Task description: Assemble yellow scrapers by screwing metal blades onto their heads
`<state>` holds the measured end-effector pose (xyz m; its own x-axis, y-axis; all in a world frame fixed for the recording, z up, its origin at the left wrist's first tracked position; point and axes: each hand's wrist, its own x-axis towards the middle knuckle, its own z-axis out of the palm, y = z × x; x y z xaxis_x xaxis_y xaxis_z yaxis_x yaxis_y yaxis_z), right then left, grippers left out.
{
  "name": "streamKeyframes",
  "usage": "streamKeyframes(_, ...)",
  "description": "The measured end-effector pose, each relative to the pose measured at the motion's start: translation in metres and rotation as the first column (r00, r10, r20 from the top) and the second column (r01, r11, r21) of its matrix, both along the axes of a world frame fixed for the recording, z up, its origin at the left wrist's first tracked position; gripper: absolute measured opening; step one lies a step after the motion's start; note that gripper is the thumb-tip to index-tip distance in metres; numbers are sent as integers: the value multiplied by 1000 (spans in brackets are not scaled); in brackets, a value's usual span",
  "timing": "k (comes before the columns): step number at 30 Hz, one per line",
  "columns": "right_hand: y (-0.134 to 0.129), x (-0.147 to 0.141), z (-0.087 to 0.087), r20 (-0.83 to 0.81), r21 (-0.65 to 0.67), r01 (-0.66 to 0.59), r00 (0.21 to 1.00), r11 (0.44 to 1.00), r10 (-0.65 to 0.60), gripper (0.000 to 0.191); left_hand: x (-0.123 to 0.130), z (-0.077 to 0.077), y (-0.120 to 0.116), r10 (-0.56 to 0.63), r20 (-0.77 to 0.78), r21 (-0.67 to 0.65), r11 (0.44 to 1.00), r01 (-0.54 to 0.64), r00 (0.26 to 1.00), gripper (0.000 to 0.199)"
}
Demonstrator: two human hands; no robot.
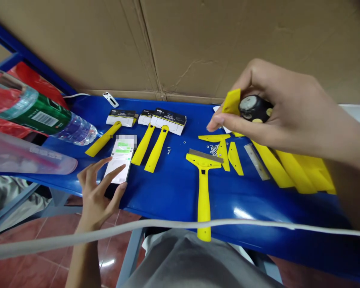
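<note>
My left hand is over a smartphone that lies on the blue table with its screen lit. Its fingers are spread, and the fingertips touch or hover just above the glass. My right hand, raised above the table, is closed around a screwdriver; only its black, yellow-spotted handle end shows. A small yellow plastic piece is pinched between the same hand's thumb and fingers. Below lies a yellow scraper with a metal blade at its head, its handle reaching over the table's front edge.
Yellow clamp plates, nuts and screws lie right of the scraper, beside a blade strip and piled yellow handles. Carded scrapers lie behind the phone. A water bottle and translucent cup are left. A white cable crosses in front.
</note>
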<state>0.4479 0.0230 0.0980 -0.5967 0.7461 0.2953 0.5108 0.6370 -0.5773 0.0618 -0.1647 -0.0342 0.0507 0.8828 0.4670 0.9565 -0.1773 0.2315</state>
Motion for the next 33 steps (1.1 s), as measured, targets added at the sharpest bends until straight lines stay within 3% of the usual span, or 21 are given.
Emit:
streamKeyframes(8,-4,2,4,59,92,-25,998,995,19,19,-1,1,1,-33,-26,-31,999,32,999,39)
streamKeyframes(14,-6,6,7,65,151,-47,997,987,37,19,2,2,0,40,-7,-55,998,-41,999,44)
streamKeyframes(23,-10,9,16,89,228,-208,977,951,192,22,0,5,6,14,-120,-179,983,-36,993,56)
streamKeyframes(27,-15,9,20,59,214,-208,978,955,200,22,0,4,4,23,-108,-141,989,-39,994,56)
streamKeyframes(33,-24,17,30,-27,215,-106,993,971,115,14,1,-1,-1,83,-17,-26,996,-84,996,48)
